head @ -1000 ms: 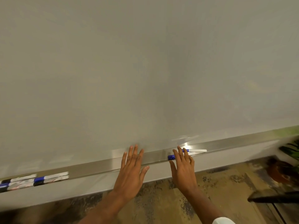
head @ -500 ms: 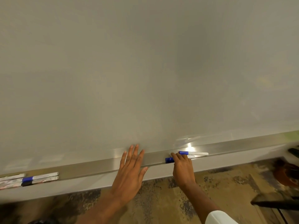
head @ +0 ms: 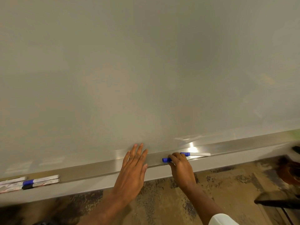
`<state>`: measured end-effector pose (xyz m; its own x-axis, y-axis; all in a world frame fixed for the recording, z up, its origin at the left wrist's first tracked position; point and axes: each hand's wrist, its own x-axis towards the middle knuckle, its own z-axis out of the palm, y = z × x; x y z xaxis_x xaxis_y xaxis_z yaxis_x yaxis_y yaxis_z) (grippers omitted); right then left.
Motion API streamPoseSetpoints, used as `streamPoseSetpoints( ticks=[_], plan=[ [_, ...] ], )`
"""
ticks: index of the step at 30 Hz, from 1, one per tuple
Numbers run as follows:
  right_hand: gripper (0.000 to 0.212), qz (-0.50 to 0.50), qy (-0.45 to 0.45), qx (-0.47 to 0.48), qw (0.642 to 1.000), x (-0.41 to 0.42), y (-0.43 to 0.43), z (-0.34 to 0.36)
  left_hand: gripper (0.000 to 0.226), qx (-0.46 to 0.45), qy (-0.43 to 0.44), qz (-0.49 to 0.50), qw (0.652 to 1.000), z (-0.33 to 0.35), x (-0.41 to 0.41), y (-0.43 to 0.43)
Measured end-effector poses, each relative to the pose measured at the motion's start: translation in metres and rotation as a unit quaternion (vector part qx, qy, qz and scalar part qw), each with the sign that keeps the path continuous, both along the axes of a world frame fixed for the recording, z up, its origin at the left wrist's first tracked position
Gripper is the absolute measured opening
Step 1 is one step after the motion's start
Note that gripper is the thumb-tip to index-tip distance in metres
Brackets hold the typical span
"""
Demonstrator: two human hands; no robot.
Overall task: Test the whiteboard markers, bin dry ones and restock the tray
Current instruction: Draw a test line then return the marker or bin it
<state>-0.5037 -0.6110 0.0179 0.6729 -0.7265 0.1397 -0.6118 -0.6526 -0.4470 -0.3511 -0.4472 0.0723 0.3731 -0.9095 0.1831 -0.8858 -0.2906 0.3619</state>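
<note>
1. Whiteboard (head: 146,70) fills the view from 9 through 12 to 3 o'clock.
2. Metal tray (head: 97,169) runs under it from 8 o'clock up to 3 o'clock.
3. Left hand (head: 133,169), near 6 o'clock, is flat over the tray, fingers straight and slightly spread.
4. Right hand (head: 180,168), at its 3 o'clock, curls its fingers round a blue-capped marker (head: 165,159) in the tray; the cap pokes out toward 9 o'clock, between both hands.
5. Second marker (head: 196,154) lies at the right hand's 1 o'clock, just beside it.
6. Marker cluster (head: 35,182) sits at 8 o'clock, well apart from both hands.
</note>
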Motion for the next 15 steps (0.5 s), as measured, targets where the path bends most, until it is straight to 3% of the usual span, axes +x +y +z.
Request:
streamPoseSetpoints(
  ticks=[3,8,12,15],
  plan=[
    [0.037,-0.007,-0.087,0.004,0.996,0.010,0.010,0.021,0.050,-0.058,0.038,-0.007,0.998,0.015,0.001,0.000],
    [0.028,-0.029,-0.228,0.138,0.963,0.035,0.033,0.077,0.043,-0.135,0.187,0.061,0.971,0.062,-0.003,-0.003],
    [0.021,-0.012,-0.329,0.254,0.909,0.052,0.056,0.138,0.045,-0.176,0.385,0.077,0.903,0.121,-0.002,-0.005],
    [0.026,0.019,-0.379,0.334,0.863,0.061,0.074,0.177,0.046,-0.188,0.473,0.083,0.857,0.161,0.005,0.000]
  ],
)
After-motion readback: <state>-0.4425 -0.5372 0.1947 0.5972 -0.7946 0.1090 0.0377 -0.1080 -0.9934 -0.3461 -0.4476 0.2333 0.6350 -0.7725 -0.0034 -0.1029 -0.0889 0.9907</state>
